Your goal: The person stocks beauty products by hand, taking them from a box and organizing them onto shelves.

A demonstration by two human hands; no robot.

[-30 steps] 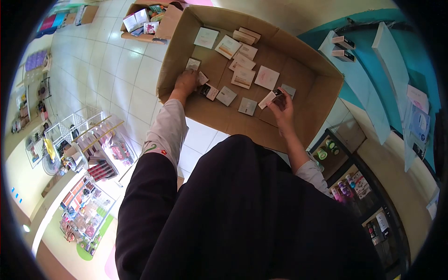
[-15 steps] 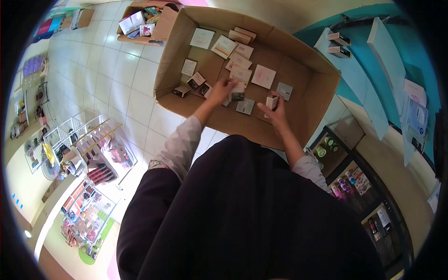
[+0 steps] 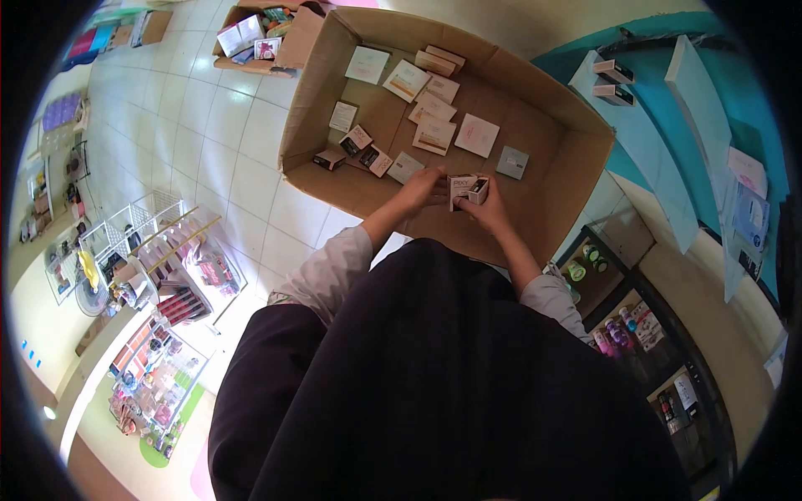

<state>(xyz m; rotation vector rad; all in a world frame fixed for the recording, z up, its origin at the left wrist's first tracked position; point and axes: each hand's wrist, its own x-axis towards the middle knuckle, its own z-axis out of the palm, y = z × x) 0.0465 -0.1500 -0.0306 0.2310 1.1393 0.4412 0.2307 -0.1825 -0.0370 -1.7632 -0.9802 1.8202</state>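
Both hands are over the near side of a large open cardboard box. My right hand is closed around small cartons, among them a dark-and-pink one. A carton with PIXY-like lettering stands between the two hands. My left hand reaches its left edge with fingers drawn together; whether it grips the carton is hard to tell. Left of that hand lies a grey-green packet, and beside it a small pink-and-black carton. A grey square packet lies right of my right hand.
More flat cartons lie in the box. A smaller filled box stands on the tiled floor at upper left. White shelves with cartons are at right, above a dark-framed display cabinet.
My left hand has moved right and down, close to my right hand. The cartons at my right hand now show their printed faces. The grey packet formerly between the hands is no longer visible.
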